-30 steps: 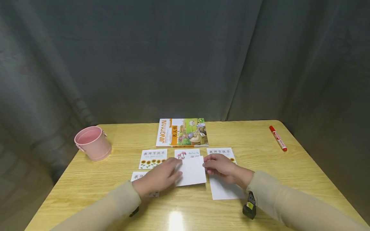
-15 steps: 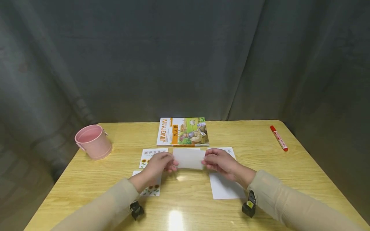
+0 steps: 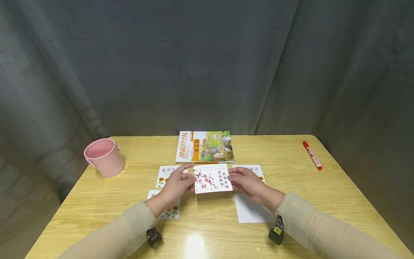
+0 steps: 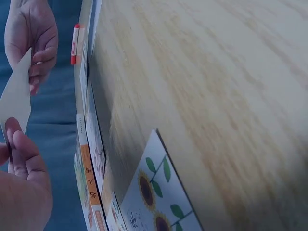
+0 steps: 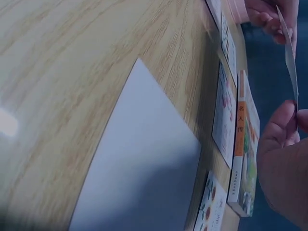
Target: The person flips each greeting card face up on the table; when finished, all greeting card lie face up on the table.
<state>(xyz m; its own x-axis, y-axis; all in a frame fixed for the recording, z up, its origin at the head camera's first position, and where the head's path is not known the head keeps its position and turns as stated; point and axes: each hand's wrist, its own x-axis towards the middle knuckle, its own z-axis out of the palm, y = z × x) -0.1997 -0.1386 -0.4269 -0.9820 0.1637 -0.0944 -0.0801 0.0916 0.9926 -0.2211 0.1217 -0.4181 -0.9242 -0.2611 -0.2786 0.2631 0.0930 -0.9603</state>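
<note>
now | both hands (image 3: 176,185) (image 3: 245,181) pinch thin rectangular blossom card (image 3: 211,178) | woodgrain table (image 3: 323,194)

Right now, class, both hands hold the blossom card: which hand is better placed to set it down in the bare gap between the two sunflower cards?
Either, marginally the left hand: its grip on the blossom card sits beside the sunflower cards, while the right hand hovers over the blank sheet.
</note>
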